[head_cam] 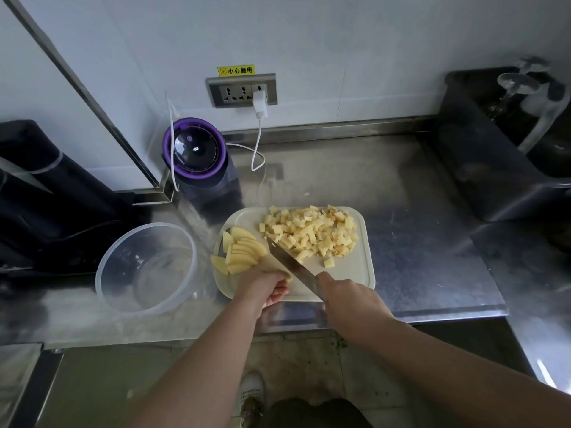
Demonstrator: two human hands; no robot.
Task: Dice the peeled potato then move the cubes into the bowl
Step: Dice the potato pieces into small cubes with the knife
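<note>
One knife (292,265) clamped in right hand (352,301) grip, left hand (262,288) grip unclear, one bowl (145,226)

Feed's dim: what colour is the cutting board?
Off-white board, clearest in the head view.

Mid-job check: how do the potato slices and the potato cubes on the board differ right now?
Shape: the potato slices are flat, long pieces; the potato cubes are small blocks. Place: the slices lie at the left edge of the cutting board, the cubes across its far right. Amount: the cubes make the larger heap. The knife blade lies between them. Both are pale yellow, on the board; none is in the bowl.
</note>
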